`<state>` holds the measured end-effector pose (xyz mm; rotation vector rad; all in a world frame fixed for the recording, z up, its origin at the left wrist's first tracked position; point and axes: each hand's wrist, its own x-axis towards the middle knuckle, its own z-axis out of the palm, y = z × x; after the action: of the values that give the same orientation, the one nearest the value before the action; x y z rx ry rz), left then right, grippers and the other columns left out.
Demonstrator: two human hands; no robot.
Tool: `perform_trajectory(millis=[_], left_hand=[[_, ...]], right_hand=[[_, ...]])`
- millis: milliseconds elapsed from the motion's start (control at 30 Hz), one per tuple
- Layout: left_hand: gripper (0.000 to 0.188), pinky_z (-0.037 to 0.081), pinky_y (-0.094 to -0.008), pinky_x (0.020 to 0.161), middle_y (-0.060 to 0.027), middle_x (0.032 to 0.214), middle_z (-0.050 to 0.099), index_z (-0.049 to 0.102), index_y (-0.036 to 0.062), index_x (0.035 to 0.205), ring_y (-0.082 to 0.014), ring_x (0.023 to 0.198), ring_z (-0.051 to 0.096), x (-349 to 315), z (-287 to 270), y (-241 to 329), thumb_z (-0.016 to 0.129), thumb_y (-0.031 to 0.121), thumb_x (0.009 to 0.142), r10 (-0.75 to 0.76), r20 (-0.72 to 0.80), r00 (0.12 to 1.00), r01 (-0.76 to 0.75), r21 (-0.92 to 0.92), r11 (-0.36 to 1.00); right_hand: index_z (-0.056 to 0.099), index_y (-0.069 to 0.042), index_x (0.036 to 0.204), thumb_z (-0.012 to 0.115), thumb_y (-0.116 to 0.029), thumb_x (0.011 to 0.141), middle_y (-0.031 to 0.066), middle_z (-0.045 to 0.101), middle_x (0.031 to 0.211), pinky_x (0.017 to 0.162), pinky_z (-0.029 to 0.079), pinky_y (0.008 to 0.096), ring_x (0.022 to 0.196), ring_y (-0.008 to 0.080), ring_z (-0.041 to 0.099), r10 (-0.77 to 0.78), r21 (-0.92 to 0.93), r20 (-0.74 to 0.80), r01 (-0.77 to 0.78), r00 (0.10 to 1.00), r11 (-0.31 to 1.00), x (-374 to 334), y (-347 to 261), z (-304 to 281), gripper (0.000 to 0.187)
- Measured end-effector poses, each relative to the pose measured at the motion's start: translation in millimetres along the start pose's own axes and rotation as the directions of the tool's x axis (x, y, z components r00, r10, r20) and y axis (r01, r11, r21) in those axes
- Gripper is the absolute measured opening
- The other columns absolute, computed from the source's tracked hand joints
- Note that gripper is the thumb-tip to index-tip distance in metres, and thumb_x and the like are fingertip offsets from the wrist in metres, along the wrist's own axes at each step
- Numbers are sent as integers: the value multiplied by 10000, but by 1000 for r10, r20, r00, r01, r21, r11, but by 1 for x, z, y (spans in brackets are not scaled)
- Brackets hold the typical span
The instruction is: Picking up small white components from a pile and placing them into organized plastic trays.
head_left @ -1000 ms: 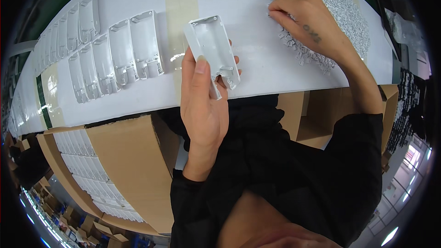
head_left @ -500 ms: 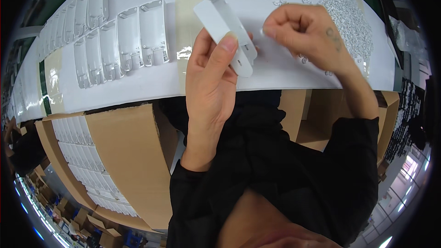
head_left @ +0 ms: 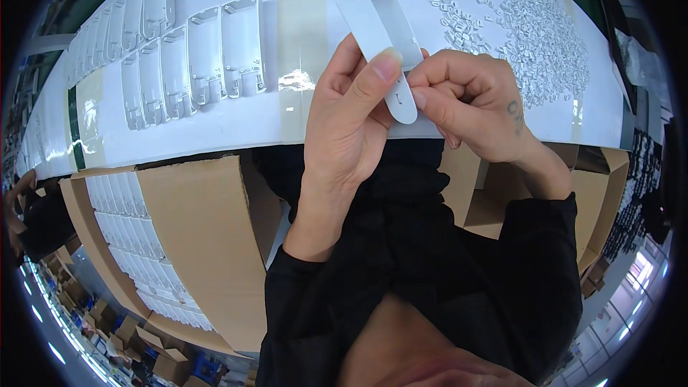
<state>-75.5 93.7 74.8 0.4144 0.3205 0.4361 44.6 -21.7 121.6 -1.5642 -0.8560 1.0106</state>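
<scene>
White bench, clip pile [head_left: 534, 29] far right: fitting step.
Left hand [head_left: 351, 118] grips white housing [head_left: 380, 36]; right hand [head_left: 469, 104] pinches near end; next, seat squarely.

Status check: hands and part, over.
Left hand gripping white plastic housing. Right hand pinching at its lower end. Nothing between them.

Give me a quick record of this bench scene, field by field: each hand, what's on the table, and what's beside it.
left hand: left hand holds a white plastic shell raised above the table, thumb on its lower end
right hand: right hand pinches at the shell's lower end
table: white table with rows of similar shells at left and a pile of small clear parts at right
beside: open cardboard box with stacked shells, lower left
</scene>
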Motion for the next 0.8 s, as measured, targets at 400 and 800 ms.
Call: perform_trajectory(millis=[400,800], left_hand=[[475,521,-299,914,-172,1141,671,551,-35,1373,-215,1028,654,11,-9,5,712,62,937,-43,125,991,19,185,982],[497,532,-338,948,-194,1230,633,505,-35,1401,-253,1112,639,4,-1,-17,676,48,942,23,-16,1000,-19,215,976]], right_hand=[[695,22,933,638,38,910,-36,501,523,442,366,167,417,49,464,65,222,-73,-47,995,974,-8,12,7,64],[697,5,918,637,71,879,-20,527,514,450,387,184,412,62,464,4,378,-159,57,987,924,-17,38,14,98]])
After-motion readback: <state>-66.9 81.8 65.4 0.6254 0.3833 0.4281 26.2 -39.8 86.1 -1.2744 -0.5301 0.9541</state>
